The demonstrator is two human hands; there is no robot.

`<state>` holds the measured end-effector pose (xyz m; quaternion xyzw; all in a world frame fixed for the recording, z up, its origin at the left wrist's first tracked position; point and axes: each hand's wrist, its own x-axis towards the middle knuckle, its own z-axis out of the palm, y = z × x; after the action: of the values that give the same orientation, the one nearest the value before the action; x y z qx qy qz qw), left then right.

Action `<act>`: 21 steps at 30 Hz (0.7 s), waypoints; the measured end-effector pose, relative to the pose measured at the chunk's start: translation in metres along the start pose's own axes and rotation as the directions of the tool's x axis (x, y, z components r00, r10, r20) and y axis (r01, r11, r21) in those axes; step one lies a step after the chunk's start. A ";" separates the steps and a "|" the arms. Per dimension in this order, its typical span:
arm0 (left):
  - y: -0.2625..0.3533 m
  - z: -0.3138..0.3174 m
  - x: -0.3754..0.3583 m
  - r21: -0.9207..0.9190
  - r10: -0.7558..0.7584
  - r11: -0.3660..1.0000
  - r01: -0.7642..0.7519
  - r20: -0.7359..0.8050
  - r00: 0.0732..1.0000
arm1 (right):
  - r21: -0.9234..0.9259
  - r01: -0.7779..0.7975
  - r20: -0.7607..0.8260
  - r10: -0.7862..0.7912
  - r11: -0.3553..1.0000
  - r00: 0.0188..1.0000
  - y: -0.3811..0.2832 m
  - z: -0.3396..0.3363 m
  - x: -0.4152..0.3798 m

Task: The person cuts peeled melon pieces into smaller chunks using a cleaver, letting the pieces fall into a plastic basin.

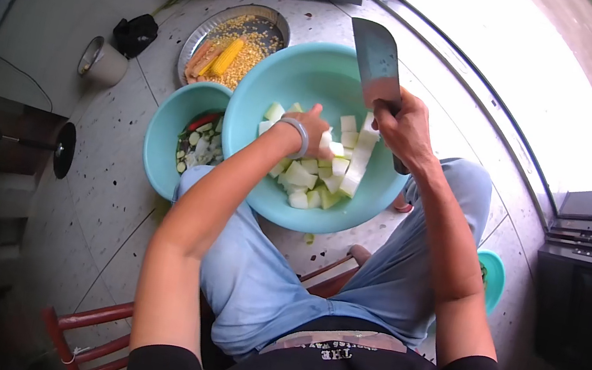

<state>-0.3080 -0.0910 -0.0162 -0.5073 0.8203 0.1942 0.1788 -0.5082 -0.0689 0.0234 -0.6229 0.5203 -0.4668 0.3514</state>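
Observation:
A large turquoise basin (284, 72) rests on my knees and holds several pale green and white melon chunks (317, 177). My left hand (314, 126), with a grey band at the wrist, is closed on a white melon piece (336, 147) over the basin. My right hand (401, 128) grips the handle of a broad cleaver (375, 60), its blade pointing up and away over the basin's far rim. The two hands are close together above the chunks.
A smaller turquoise bowl (166, 134) of mixed cut vegetables sits on the floor at left. Behind it a metal tray (212, 31) holds corn kernels, a cob and carrots. A metal cup (100, 61) and black object (135, 34) lie further left. A red stool (84, 330) is under me.

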 end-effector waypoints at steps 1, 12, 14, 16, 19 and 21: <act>0.004 -0.015 -0.010 0.031 0.014 0.999 -0.016 0.067 0.998 | 0.002 -0.008 0.000 0.008 1.000 1.000 -0.001 0.000 0.001; 0.028 0.041 0.086 -0.291 0.155 0.889 -0.353 -0.535 0.830 | 0.145 -0.146 -0.088 0.159 0.979 0.983 -0.015 -0.013 0.012; 0.050 0.049 0.089 -0.429 -0.019 0.883 -0.189 -0.435 0.900 | 0.207 -0.174 -0.091 0.196 0.963 0.976 -0.015 -0.017 0.014; 0.048 0.048 0.094 -0.475 0.005 0.848 -0.235 -0.437 0.899 | 0.258 -0.194 -0.081 0.221 0.946 0.972 -0.018 -0.022 0.013; 0.040 0.042 0.081 -0.547 0.030 0.768 -0.333 -0.489 0.872 | 0.297 -0.210 -0.105 0.251 0.931 0.962 -0.018 -0.025 0.014; 0.028 0.037 0.069 -0.588 0.022 0.697 -0.411 -0.555 0.831 | 0.353 -0.216 -0.098 0.265 0.910 0.959 -0.020 -0.025 0.013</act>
<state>-0.3588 -0.1139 -0.0777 -0.4643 0.7616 0.3631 -0.2694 -0.5255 -0.0767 0.0523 -0.4488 0.5290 -0.5459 0.4698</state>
